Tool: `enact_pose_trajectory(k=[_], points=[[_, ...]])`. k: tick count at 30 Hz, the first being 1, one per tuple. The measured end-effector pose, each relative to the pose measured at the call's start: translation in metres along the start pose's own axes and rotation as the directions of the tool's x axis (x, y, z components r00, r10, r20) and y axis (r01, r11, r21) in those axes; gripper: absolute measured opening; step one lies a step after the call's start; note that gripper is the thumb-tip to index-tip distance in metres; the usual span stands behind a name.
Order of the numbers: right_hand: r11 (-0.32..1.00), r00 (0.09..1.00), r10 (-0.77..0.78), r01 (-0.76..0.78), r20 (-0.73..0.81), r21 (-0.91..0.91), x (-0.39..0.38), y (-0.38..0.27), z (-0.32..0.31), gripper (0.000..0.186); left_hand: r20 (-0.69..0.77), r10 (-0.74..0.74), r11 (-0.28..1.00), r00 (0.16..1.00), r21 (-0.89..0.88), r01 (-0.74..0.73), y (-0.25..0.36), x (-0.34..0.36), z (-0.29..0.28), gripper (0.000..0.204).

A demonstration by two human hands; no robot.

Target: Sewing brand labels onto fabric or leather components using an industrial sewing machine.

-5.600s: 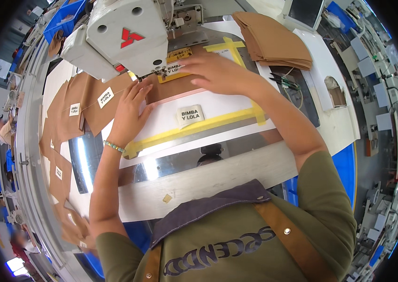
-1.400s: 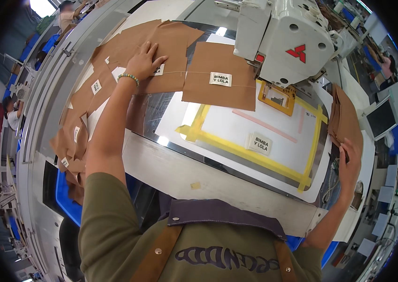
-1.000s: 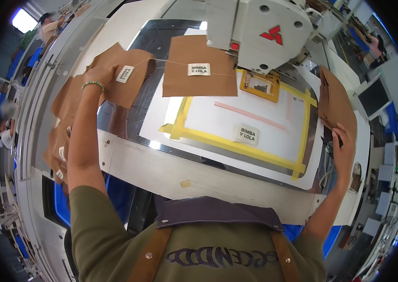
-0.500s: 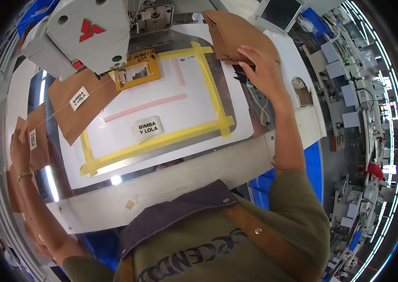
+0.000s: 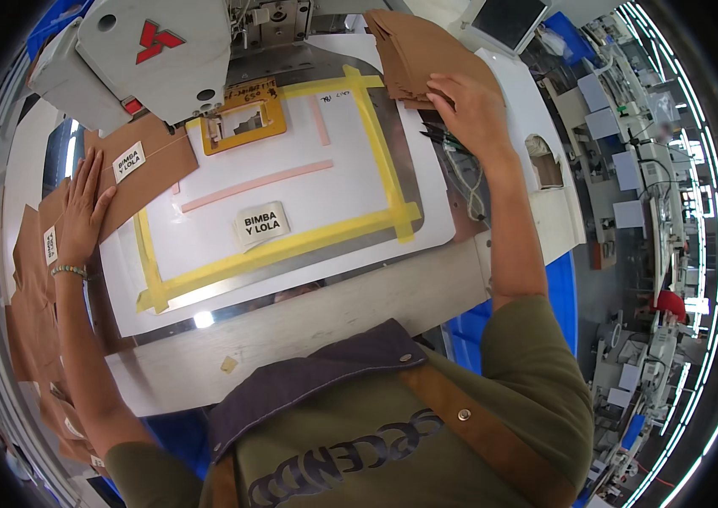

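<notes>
My left hand (image 5: 81,212) lies flat, fingers stretched, at the edge of a brown panel (image 5: 160,152) with a white label (image 5: 128,161) sewn on it. A thread runs from that panel toward the sewing machine head (image 5: 147,55). Beside my left wrist a second labelled panel (image 5: 52,212) overlaps others. My right hand (image 5: 473,110) is at the near edge of a stack of brown panels (image 5: 435,55), thumb and fingers drawn together on the edge of a panel. Under the needle area sits a yellow clamp frame (image 5: 244,127).
A small pile of white labels (image 5: 262,222) lies on the white template sheet (image 5: 282,190), bordered by yellow tape (image 5: 384,144). Dark snips (image 5: 435,134) and a cord (image 5: 473,199) lie right of it. Sewn brown panels (image 5: 33,326) hang at the left. A screen (image 5: 507,27) stands behind.
My left hand has moved right and up onto the brown panel, pushing the linked panels together leftward. My right thumb and fingers have closed toward each other at the stack's edge.
</notes>
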State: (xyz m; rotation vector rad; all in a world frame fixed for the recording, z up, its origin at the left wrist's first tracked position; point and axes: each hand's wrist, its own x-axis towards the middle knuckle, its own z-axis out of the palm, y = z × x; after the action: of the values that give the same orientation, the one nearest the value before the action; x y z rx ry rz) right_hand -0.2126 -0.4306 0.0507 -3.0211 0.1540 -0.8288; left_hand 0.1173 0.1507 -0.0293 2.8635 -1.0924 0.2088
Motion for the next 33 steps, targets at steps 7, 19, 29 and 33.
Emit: enact_pose_trajectory(k=[7,19,29,33], points=[[1.000,0.998,0.011,-0.010,-0.057,0.027,0.003,0.010,0.008,0.018,-0.038,0.153,0.986,0.988,0.076,-0.150,-0.012,0.008,-0.012,0.068],[0.944,0.945,-0.298,0.313,-0.134,0.106,0.017,-0.065,0.028,0.015,-0.485,0.516,0.767,0.706,-0.106,-0.633,0.234,-0.011,-0.072,0.042],[0.853,0.907,-0.416,0.416,-0.072,0.315,-0.005,-0.132,0.043,0.017,-0.473,0.472,0.713,0.744,-0.292,-0.637,0.308,0.028,-0.040,0.039],[0.868,0.932,-0.363,0.346,-0.022,0.356,-0.002,-0.124,0.026,0.022,-0.423,0.479,0.691,0.769,-0.359,-0.628,0.307,0.044,-0.032,0.031]])
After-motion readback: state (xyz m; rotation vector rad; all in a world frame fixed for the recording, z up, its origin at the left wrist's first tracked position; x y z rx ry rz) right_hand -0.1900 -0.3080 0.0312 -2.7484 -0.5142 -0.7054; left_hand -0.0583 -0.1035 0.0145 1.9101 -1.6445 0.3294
